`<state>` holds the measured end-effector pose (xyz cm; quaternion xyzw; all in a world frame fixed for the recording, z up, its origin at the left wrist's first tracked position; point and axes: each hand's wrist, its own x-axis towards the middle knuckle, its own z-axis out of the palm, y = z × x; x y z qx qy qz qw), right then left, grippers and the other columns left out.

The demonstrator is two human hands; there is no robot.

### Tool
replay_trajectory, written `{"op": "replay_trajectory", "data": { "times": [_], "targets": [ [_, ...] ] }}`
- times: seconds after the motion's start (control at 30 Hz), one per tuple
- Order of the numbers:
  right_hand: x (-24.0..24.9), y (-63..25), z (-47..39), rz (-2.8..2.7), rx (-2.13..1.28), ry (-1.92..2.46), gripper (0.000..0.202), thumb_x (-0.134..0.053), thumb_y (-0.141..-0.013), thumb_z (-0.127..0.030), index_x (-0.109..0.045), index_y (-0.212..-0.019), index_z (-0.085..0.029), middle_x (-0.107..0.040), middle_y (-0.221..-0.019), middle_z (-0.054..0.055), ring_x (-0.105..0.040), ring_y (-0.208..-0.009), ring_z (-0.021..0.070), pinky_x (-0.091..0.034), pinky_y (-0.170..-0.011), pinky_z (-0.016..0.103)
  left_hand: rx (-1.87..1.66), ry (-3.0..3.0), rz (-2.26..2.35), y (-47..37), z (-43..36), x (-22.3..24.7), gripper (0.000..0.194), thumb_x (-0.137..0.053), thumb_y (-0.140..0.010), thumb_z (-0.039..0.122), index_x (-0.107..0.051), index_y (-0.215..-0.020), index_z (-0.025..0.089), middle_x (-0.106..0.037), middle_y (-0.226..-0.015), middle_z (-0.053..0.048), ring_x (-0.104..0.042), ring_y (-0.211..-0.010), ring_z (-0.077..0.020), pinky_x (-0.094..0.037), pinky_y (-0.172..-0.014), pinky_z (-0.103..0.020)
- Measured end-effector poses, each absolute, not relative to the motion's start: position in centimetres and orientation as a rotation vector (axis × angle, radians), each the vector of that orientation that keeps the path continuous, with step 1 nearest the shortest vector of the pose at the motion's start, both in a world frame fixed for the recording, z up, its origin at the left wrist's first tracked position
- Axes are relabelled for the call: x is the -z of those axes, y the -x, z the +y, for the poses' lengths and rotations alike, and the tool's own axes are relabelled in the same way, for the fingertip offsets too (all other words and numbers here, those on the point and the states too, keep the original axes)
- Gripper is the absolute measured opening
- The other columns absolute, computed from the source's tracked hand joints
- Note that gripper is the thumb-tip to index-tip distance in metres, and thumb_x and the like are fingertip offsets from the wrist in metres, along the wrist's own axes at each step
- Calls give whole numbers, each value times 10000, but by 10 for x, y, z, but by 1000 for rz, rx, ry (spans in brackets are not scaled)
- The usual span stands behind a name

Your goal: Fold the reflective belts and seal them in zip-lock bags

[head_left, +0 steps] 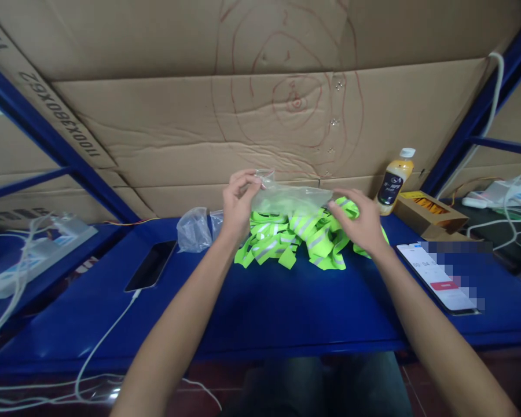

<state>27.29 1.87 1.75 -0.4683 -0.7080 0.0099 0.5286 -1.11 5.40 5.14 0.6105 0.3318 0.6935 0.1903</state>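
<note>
A clear plastic bag (293, 198) is stretched between my hands, above a heap of neon yellow-green reflective strips (282, 243) with silver bands. My left hand (238, 200) pinches the bag's left end between thumb and fingers. At the bag's right end, my right hand (360, 217) has its thumb and fingers closed about the corner, close over the strips; the exact grip is partly hidden. Left of the heap, more crumpled clear plastic bags (194, 230) lie on the blue table (286, 313), partly behind my left wrist.
A black phone (151, 266) on a white cable lies left, and a phone with a lit screen (436, 278) lies right. A drink bottle (394, 182) and an open cardboard box (429, 213) stand back right. Power strips (39, 255) with cables line the left; cardboard (156, 116) forms the back wall.
</note>
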Motion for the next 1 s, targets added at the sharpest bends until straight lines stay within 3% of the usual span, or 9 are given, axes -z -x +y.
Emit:
{"op": "replay_trajectory", "data": {
  "times": [0.1, 0.23, 0.4, 0.53, 0.63, 0.8, 0.93, 1.0],
  "targets": [
    [-14, -249, 14, -1610, -297, 983, 485, -773, -918, -551, -670, -1295, -264, -759, -1274, 85, -728, -1035, 270, -588, -961, 440, -1797, -1551, 787, 5, 46, -56, 304, -791, -889, 451, -672, -744, 213, -768, -1024, -65, -718, -1141, -256, -524, -1036, -375],
    [-11, -244, 17, -1340, -585, 847, 340, -830, -857, -538, -655, -959, -265, -700, -874, 9, -647, -759, 192, -545, -723, 346, -1741, -1415, 749, 6, 38, -54, 431, -927, -789, 532, -663, -948, 231, -738, -867, -14, -703, -797, -172, -540, -781, -293],
    [-11, -250, 20, -1094, -907, 782, 411, -925, -717, -544, -647, -849, -272, -635, -740, -32, -573, -642, 149, -526, -653, 305, -1532, -1475, 862, 14, 30, -43, 705, -965, -744, 553, -653, -1288, 231, -784, -1079, -86, -766, -890, -224, -585, -772, -322],
    [-11, -248, 17, -1149, -1062, 801, 434, -961, -671, -540, -649, -790, -263, -669, -746, -19, -631, -654, 164, -571, -680, 326, -1526, -1449, 853, 14, 32, -36, 555, -933, -783, 560, -773, -1122, 151, -776, -1004, -110, -726, -792, -199, -587, -699, -314],
    [-13, -248, 14, -1284, -1121, 846, 439, -987, -667, -539, -696, -829, -253, -723, -782, -11, -666, -701, 160, -569, -704, 302, -1619, -1330, 801, 14, 38, -32, 487, -965, -742, 523, -783, -1011, 161, -769, -932, -75, -697, -751, -167, -597, -688, -292],
    [-16, -268, 23, -1450, -812, 993, 418, -796, -854, -620, -741, -984, -226, -799, -965, 64, -742, -870, 225, -589, -786, 356, -1683, -1140, 783, 29, 51, -29, 423, -968, -712, 508, -740, -884, 195, -755, -848, -39, -708, -734, -168, -625, -703, -291],
    [-14, -311, 35, -1682, -41, 1517, 359, -707, -902, -498, -754, -1061, -180, -785, -1127, 165, -746, -1016, 336, -577, -975, 513, -1609, -1106, 827, 43, 52, -32, 377, -818, -833, 565, -726, -877, 202, -767, -839, -89, -784, -869, -286, -683, -840, -433],
    [-7, -331, 40, -1750, 105, 1821, 516, -749, -874, -545, -735, -1236, -177, -734, -1291, 220, -700, -1219, 440, -550, -1042, 600, -1478, -1171, 830, 47, 50, -33, 419, -688, -923, 616, -748, -967, 204, -791, -913, -126, -798, -986, -344, -681, -897, -505]
  ]
}}
